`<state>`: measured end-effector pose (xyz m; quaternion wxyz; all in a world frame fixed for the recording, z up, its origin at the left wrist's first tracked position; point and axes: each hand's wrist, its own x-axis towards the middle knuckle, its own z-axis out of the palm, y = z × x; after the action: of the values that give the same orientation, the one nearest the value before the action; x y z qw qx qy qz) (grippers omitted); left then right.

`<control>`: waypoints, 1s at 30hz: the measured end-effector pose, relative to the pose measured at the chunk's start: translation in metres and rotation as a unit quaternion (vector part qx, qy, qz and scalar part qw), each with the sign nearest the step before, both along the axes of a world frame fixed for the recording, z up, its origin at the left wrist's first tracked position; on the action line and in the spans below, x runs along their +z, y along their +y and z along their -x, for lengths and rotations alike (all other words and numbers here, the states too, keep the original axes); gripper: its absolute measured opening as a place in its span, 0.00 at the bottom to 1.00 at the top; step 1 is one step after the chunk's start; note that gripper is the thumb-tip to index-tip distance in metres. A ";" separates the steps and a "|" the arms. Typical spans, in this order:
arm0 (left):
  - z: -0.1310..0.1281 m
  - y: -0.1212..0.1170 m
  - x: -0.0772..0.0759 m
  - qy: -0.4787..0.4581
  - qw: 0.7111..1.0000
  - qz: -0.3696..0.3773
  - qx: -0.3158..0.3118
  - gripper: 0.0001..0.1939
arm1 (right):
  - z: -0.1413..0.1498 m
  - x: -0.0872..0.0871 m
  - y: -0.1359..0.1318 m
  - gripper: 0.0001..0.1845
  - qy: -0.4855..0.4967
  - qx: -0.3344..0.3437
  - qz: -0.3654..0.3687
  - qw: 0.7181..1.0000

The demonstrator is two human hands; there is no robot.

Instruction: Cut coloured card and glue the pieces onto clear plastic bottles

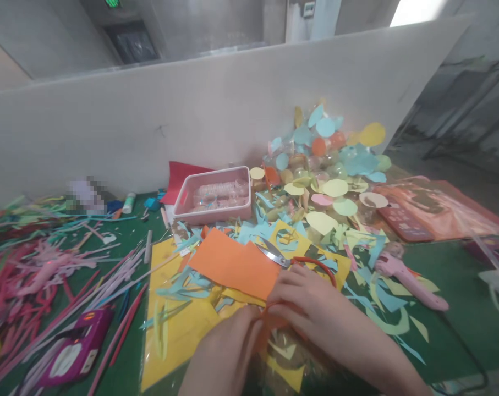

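The fingertips of both hands close in on a small orange piece (264, 329), the left hand (226, 344) and the right hand (315, 300) pinching it between them. The piece looks thin, like paper, with a deeper orange tone where it is shaded; its outline is mostly hidden by the fingers. It lies low in the gap between the hands, touching the fingertips of both.

Just beyond the right hand's knuckles are scissors (285, 262) with red-orange handles, their blades pointing away to the left over a flat orange sheet (232, 267). Whether the right hand touches the handles I cannot tell. Under and around these spread yellow sheets (166, 344) and curled blue offcuts (177, 294).

Farther out on the green table (472, 335) stand a pink basket (214, 213) holding clear plastic cups and, to its right, a heap of clear containers with paper discs (335, 188). A pink glue gun (414, 285) lies at right, pink and lilac strips (117, 275) at left. The purple device (96, 327) there carries pale markings too blurred to read; the glowing green sign (113, 3) at the top is also illegible.
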<state>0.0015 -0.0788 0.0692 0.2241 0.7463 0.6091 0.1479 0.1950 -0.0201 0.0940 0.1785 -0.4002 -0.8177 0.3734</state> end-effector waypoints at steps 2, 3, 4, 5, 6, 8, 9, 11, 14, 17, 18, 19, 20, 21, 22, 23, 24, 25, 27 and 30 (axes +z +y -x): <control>0.000 -0.006 -0.001 -0.057 0.996 0.056 0.044 0.14 | -0.002 0.001 -0.001 0.10 -0.009 -0.010 -0.042 0.999; 0.001 -0.008 -0.001 -0.086 0.991 0.062 0.078 0.13 | -0.003 0.000 0.000 0.09 -0.006 -0.037 -0.064 0.997; 0.002 -0.011 -0.001 -0.114 0.984 0.054 0.125 0.13 | -0.005 -0.002 0.001 0.08 0.000 -0.080 -0.086 0.993; 0.004 -0.013 0.000 -0.139 0.973 0.037 0.180 0.12 | -0.008 -0.005 0.002 0.07 0.005 -0.134 -0.108 0.985; 0.006 -0.015 0.001 -0.162 0.956 0.014 0.243 0.13 | -0.012 -0.010 0.004 0.07 0.002 -0.192 -0.127 0.973; 0.009 -0.016 0.004 -0.202 0.911 -0.024 0.358 0.16 | -0.018 -0.024 0.009 0.09 -0.037 -0.273 -0.151 0.949; 0.010 -0.015 0.005 -0.222 0.889 -0.035 0.399 0.18 | -0.020 -0.033 0.011 0.09 -0.076 -0.282 -0.155 0.944; 0.011 -0.012 0.006 -0.268 0.850 -0.051 0.451 0.20 | -0.021 -0.054 0.014 0.09 -0.163 -0.249 -0.144 0.944; 0.010 -0.007 0.002 -0.335 0.801 -0.054 0.493 0.23 | -0.015 -0.081 0.014 0.11 -0.274 -0.231 -0.136 0.923; 0.010 -0.002 -0.005 -0.398 0.771 -0.044 0.495 0.25 | -0.006 -0.094 0.013 0.15 -0.316 -0.234 -0.167 0.904; 0.009 -0.001 -0.008 -0.416 0.765 -0.040 0.490 0.25 | -0.004 -0.096 0.013 0.16 -0.323 -0.236 -0.173 0.900; 0.009 -0.001 -0.010 -0.430 0.760 -0.036 0.486 0.25 | -0.004 -0.096 0.014 0.17 -0.328 -0.237 -0.175 0.897; 0.009 -0.001 -0.011 -0.440 0.756 -0.032 0.484 0.25 | -0.004 -0.096 0.014 0.17 -0.332 -0.237 -0.174 0.896; 0.008 -0.001 -0.012 -0.445 0.754 -0.030 0.482 0.24 | -0.004 -0.096 0.015 0.18 -0.332 -0.237 -0.172 0.897; 0.008 -0.001 -0.013 -0.447 0.753 -0.031 0.482 0.23 | -0.006 -0.096 0.016 0.18 -0.330 -0.236 -0.168 0.898; 0.007 -0.001 -0.013 -0.445 0.753 -0.035 0.483 0.22 | -0.007 -0.096 0.016 0.19 -0.328 -0.235 -0.165 0.900; 0.005 -0.001 -0.013 -0.440 0.753 -0.041 0.487 0.21 | -0.008 -0.097 0.016 0.19 -0.325 -0.233 -0.163 0.902; 0.004 -0.001 -0.012 -0.435 0.752 -0.048 0.493 0.20 | -0.009 -0.098 0.016 0.19 -0.322 -0.232 -0.164 0.903; 0.001 0.000 -0.012 -0.422 0.750 -0.065 0.505 0.18 | -0.010 -0.100 0.015 0.19 -0.321 -0.233 -0.168 0.903; -0.004 0.002 -0.011 -0.424 0.745 -0.080 0.509 0.18 | -0.009 -0.102 0.014 0.17 -0.318 -0.235 -0.179 0.901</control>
<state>0.0054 -0.0769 0.0580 0.2905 0.2009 0.7266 0.5894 0.2044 -0.0062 -0.0077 0.0604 -0.6398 -0.7658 0.0209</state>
